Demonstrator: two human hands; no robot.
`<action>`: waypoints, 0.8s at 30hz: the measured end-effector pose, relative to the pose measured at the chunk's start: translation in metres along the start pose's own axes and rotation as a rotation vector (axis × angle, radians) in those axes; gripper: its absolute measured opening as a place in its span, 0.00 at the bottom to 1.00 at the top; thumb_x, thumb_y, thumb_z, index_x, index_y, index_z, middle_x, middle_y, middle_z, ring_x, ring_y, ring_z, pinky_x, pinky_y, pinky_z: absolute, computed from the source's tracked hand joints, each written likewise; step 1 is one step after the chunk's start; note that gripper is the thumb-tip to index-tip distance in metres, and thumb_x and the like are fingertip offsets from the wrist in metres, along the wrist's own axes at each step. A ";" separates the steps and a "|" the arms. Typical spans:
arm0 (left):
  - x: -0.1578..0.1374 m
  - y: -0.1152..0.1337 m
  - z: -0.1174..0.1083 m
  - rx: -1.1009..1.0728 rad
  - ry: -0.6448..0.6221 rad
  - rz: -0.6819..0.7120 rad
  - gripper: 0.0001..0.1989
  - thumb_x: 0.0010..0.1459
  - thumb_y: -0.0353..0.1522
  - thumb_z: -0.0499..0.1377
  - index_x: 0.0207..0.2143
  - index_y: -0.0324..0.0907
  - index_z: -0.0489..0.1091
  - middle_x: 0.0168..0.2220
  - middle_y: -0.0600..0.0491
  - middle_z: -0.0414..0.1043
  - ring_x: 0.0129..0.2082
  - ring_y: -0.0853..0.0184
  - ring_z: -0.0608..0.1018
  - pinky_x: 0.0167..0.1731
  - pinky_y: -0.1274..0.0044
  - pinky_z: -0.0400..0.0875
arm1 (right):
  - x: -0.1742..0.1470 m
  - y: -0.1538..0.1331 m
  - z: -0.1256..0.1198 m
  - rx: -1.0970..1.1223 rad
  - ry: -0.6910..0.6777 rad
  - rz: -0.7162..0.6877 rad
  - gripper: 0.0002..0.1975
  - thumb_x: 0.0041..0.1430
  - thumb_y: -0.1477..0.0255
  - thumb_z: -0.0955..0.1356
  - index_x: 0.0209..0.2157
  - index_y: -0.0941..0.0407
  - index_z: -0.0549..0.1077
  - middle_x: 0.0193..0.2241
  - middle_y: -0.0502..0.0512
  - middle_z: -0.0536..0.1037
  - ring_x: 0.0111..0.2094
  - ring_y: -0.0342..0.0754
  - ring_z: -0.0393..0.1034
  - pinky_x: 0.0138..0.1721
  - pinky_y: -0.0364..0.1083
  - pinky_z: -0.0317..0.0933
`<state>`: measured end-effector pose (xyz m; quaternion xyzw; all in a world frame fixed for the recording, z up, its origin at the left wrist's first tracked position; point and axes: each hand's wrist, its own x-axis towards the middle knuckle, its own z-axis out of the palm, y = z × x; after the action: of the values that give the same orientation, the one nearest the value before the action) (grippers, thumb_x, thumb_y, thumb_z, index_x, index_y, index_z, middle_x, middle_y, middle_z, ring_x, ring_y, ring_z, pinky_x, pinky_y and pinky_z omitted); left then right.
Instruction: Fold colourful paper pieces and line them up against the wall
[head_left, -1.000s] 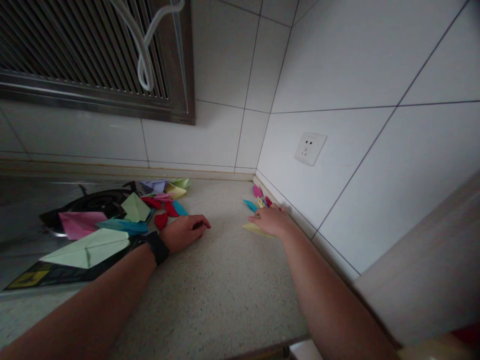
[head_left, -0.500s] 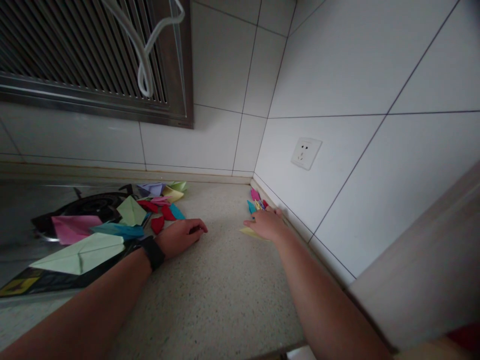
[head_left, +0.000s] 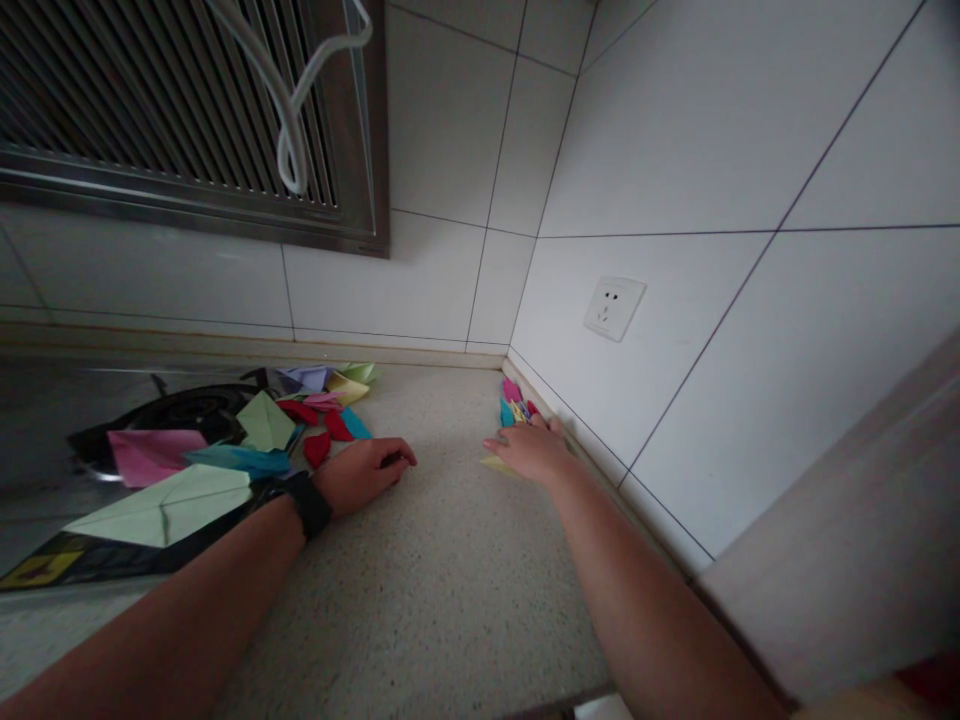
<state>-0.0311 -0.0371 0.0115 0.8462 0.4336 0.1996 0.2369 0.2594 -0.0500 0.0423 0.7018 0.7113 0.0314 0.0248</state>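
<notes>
My left hand (head_left: 366, 474), wearing a black wristband (head_left: 306, 505), rests on the speckled counter (head_left: 450, 580). Its fingers are loosely curled, with a gap beside the thumb and nothing visible inside. Over a small cluster of folded papers by the right wall lies my right hand (head_left: 531, 450), thumb stretched out to the left and fingers spread on the pile. Beyond it show a magenta folded paper (head_left: 511, 390) and a blue folded paper (head_left: 506, 412). Part of a pale yellow folded paper (head_left: 498, 464) sticks out beneath the palm. The fingers hide the rest of the cluster.
A gas stove (head_left: 172, 415) stands at left, strewn with folded papers: a large pale green one (head_left: 161, 508), a pink one (head_left: 154, 455) and several smaller ones. A range hood (head_left: 187, 110) with a white cable (head_left: 291, 130) hangs above. A socket (head_left: 615, 308) sits on the right wall.
My right hand has shifted slightly over the cluster, its thumb moving a little left. The blue paper beside it now lies closer to the magenta one. My left hand stays in place.
</notes>
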 end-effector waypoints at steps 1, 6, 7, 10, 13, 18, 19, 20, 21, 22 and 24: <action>0.000 0.000 0.000 -0.007 -0.002 0.000 0.15 0.59 0.39 0.51 0.41 0.44 0.73 0.28 0.54 0.74 0.26 0.68 0.72 0.25 0.79 0.58 | 0.000 0.000 0.000 -0.003 -0.002 0.004 0.33 0.60 0.45 0.53 0.44 0.51 0.77 0.51 0.63 0.73 0.60 0.67 0.52 0.55 0.68 0.38; 0.000 0.001 -0.001 -0.022 -0.013 -0.001 0.14 0.59 0.38 0.51 0.41 0.44 0.73 0.28 0.55 0.74 0.27 0.68 0.73 0.26 0.79 0.59 | 0.001 -0.001 0.000 -0.026 -0.016 0.028 0.34 0.60 0.45 0.53 0.42 0.54 0.78 0.50 0.66 0.73 0.59 0.66 0.53 0.56 0.66 0.39; 0.000 0.002 -0.002 -0.017 -0.012 0.001 0.14 0.59 0.38 0.51 0.41 0.44 0.73 0.28 0.55 0.74 0.27 0.68 0.73 0.26 0.79 0.59 | 0.001 -0.001 0.000 -0.026 -0.017 0.026 0.34 0.61 0.46 0.53 0.42 0.55 0.77 0.50 0.66 0.73 0.59 0.66 0.53 0.56 0.65 0.39; -0.001 0.003 -0.002 -0.003 -0.007 0.009 0.14 0.59 0.37 0.51 0.41 0.45 0.73 0.28 0.55 0.73 0.26 0.68 0.72 0.25 0.79 0.58 | 0.002 0.000 0.001 -0.019 -0.009 0.018 0.32 0.63 0.50 0.52 0.43 0.56 0.77 0.50 0.67 0.73 0.58 0.65 0.54 0.54 0.64 0.41; -0.001 0.003 -0.002 0.002 -0.010 0.010 0.14 0.59 0.37 0.51 0.41 0.45 0.73 0.28 0.55 0.74 0.26 0.69 0.72 0.25 0.79 0.58 | 0.003 0.000 0.002 -0.018 0.012 0.018 0.29 0.65 0.53 0.54 0.44 0.57 0.76 0.52 0.68 0.72 0.58 0.65 0.54 0.54 0.62 0.43; -0.001 0.002 -0.002 0.020 -0.015 -0.001 0.14 0.59 0.37 0.51 0.42 0.45 0.73 0.28 0.55 0.74 0.26 0.69 0.72 0.25 0.79 0.58 | 0.005 0.002 0.001 -0.047 0.040 0.036 0.25 0.64 0.55 0.58 0.46 0.58 0.75 0.52 0.69 0.71 0.58 0.64 0.55 0.53 0.62 0.45; -0.001 0.003 -0.002 0.019 -0.018 0.003 0.14 0.59 0.37 0.51 0.41 0.45 0.73 0.28 0.55 0.74 0.27 0.69 0.73 0.25 0.79 0.58 | 0.005 0.002 0.001 -0.051 0.044 0.041 0.24 0.64 0.55 0.58 0.46 0.58 0.75 0.52 0.69 0.71 0.58 0.64 0.55 0.53 0.62 0.45; -0.001 0.003 -0.003 0.018 -0.020 0.007 0.14 0.59 0.37 0.51 0.41 0.45 0.73 0.29 0.55 0.74 0.27 0.69 0.73 0.26 0.79 0.58 | 0.006 0.003 0.000 -0.052 0.049 0.044 0.23 0.64 0.56 0.59 0.46 0.57 0.75 0.52 0.69 0.71 0.58 0.64 0.55 0.53 0.62 0.45; -0.001 0.003 -0.003 0.017 -0.021 0.009 0.14 0.59 0.37 0.51 0.41 0.45 0.73 0.29 0.55 0.74 0.27 0.69 0.73 0.26 0.79 0.59 | 0.006 0.004 0.000 -0.052 0.051 0.045 0.23 0.65 0.57 0.59 0.45 0.57 0.75 0.52 0.68 0.71 0.58 0.63 0.55 0.53 0.62 0.45; -0.001 0.004 -0.003 0.016 -0.023 0.011 0.14 0.59 0.37 0.51 0.41 0.45 0.73 0.29 0.55 0.74 0.28 0.69 0.73 0.26 0.79 0.59 | 0.006 0.004 0.000 -0.052 0.055 0.047 0.22 0.65 0.57 0.59 0.45 0.56 0.76 0.52 0.67 0.71 0.57 0.63 0.55 0.52 0.62 0.46; -0.001 0.003 -0.003 0.016 -0.024 0.011 0.13 0.59 0.37 0.51 0.41 0.45 0.73 0.29 0.56 0.74 0.27 0.69 0.73 0.26 0.79 0.59 | 0.006 0.005 0.000 -0.051 0.054 0.048 0.21 0.65 0.58 0.59 0.43 0.56 0.76 0.51 0.67 0.72 0.56 0.63 0.56 0.52 0.62 0.47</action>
<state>-0.0312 -0.0389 0.0156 0.8528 0.4277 0.1870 0.2342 0.2646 -0.0436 0.0428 0.7168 0.6935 0.0691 0.0225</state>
